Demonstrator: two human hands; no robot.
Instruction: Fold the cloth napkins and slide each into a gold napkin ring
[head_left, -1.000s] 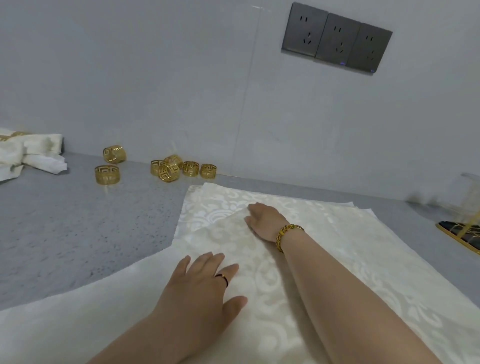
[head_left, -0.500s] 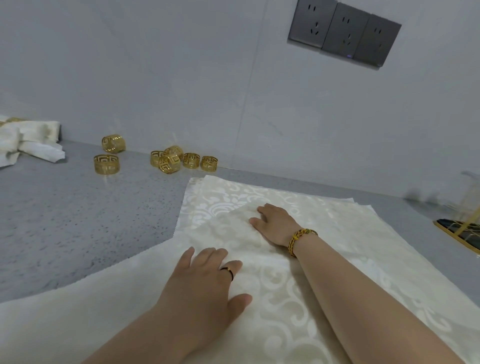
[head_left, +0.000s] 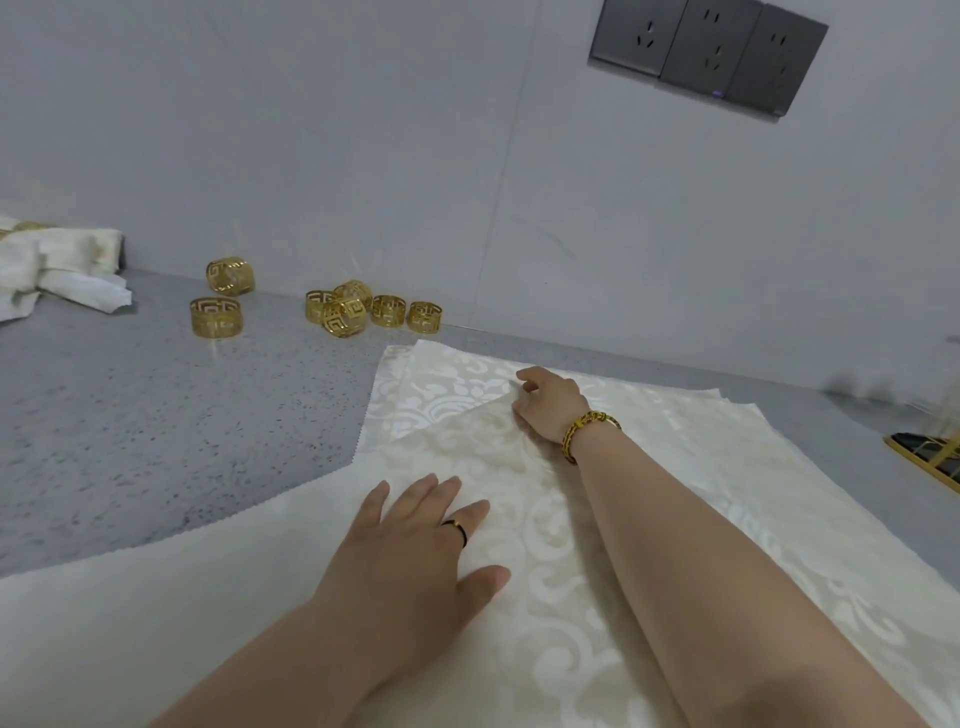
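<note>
Cream damask napkin (head_left: 779, 493) spread on the grey worktop (head_left: 130, 415), filling the lower centre and right of the frame. One corner is turned over as a folded flap (head_left: 467, 452).

Change: the right hand (head_left: 550, 400), half a second ago lying flat on the flap's tip, now has its fingers curled and appears to pinch that tip. The left hand (head_left: 415, 540) remains flat, fingers spread, pressing the flap nearer the viewer. This suggests smoothing is finished and the next fold is about to begin.

Orientation: the flap's tip points to the upper centre, toward the wall (head_left: 363, 156), and its long axis runs from bottom centre up to that tip.

The gold napkin rings (head_left: 353, 312) lie unused at upper left, well apart from the napkin.
</note>
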